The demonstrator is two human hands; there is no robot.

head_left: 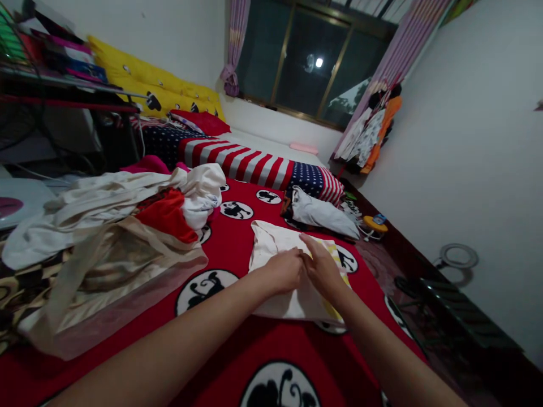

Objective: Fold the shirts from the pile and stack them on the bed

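Note:
A white shirt with yellow marks along its right side lies folded into a rough rectangle on the red bed cover. My left hand rests on the middle of it, fingers curled in against the cloth. Right beside it, my right hand lies on the shirt with its fingers stretched out towards the far edge. The two hands meet near the fingertips, and some of the left fingers are hidden. Behind the shirt is a folded pale grey garment on top of darker cloth.
To the left is a loose heap of white clothes, a red cloth and a sheer beige garment. A star-and-stripe bedspread lies beyond. A cluttered desk stands at left; a dark bench is by the right wall.

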